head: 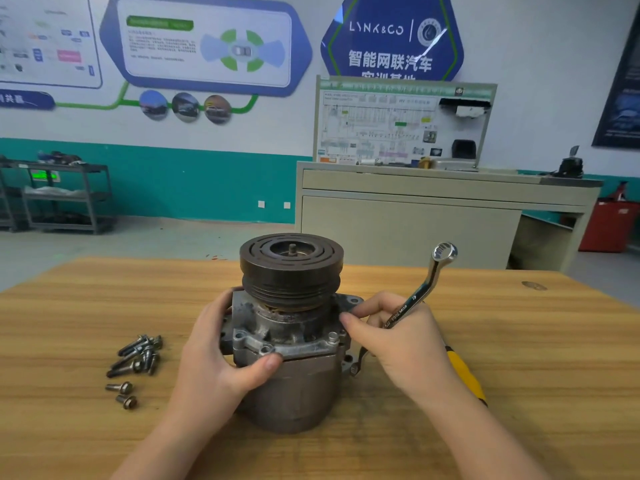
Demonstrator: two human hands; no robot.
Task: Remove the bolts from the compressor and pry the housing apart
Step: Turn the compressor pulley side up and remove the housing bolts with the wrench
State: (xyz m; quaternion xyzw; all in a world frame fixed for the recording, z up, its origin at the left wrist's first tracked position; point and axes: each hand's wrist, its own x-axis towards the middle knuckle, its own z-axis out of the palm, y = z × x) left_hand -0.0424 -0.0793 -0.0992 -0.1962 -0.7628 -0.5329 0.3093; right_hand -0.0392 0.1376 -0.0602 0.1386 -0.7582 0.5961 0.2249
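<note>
The compressor (294,327) stands upright on the wooden table (519,341), dark pulley (291,268) on top. My left hand (221,358) clasps its left side, thumb pressed on the flange's front edge. My right hand (394,341) holds a silver ring wrench (424,287) that points up and to the right, while its index finger touches the flange's right side. One bolt (333,337) still sits in the flange's front right corner. Several removed bolts (136,358) lie in a heap to the left, with two more (122,393) just in front of them.
A yellow-handled tool (465,375) lies on the table under my right forearm, mostly hidden. Beyond the table stand a beige cabinet (415,216) with a wiring display board, a grey shelf cart (65,199) at far left and a red bin (609,223) at far right.
</note>
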